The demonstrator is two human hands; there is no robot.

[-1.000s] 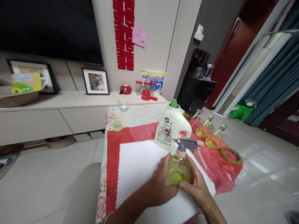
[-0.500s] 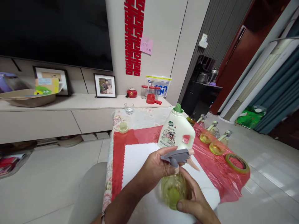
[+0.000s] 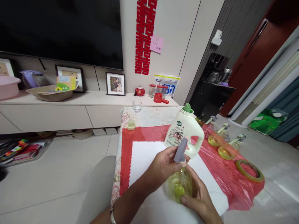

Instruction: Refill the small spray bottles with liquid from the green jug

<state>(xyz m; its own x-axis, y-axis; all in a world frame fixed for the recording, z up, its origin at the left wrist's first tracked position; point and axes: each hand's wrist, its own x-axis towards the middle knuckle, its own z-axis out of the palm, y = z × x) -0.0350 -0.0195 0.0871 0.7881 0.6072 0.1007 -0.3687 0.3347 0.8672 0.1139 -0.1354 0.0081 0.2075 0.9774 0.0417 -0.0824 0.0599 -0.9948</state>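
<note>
My right hand [image 3: 201, 200] is wrapped round the round body of a clear spray bottle [image 3: 180, 186] holding yellow-green liquid, just above a white cloth [image 3: 144, 155]. My left hand [image 3: 163, 166] grips the bottle's grey trigger head [image 3: 181, 152] at the neck, fingers closed on it. Right behind the bottle stands a white detergent jug [image 3: 185, 132] with an open green spout.
The cloth lies on a red plastic sheet [image 3: 217, 168] over a small table. Several more spray bottles [image 3: 225, 149] stand at the right, beside a roll of tape [image 3: 249, 170]. A green cap [image 3: 131, 124] and a glass [image 3: 137, 106] sit at the far end. My knee [image 3: 98, 183] is at the left.
My left hand went from the bottle's side up to the trigger head and turned it, so the nozzle now points away. The view shifted left.
</note>
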